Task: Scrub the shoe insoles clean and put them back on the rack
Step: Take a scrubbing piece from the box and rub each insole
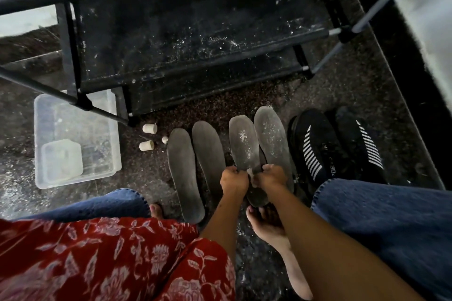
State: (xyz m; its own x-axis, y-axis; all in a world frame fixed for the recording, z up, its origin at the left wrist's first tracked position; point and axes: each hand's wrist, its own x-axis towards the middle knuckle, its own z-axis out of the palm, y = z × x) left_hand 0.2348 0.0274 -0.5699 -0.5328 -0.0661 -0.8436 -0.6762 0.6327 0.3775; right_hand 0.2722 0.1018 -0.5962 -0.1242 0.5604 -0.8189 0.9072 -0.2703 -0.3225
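Insoles lie in a row on the speckled floor (244, 95) before the dusty black rack (190, 39); one dusty insole (243, 142) is lifted at its heel end, gripped by the curled fingers of the left hand (233, 179) and right hand (270, 176). Three more insoles are seen alongside: two (186, 173) to its left, one (271, 134) to its right. Black striped shoes (315, 149) are placed farther right, a clear plastic tub (75, 139) far left.

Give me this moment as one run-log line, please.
left hand: grips insole | right hand: grips same insole | three insoles on floor | rack: no insoles | stage: scrubbing
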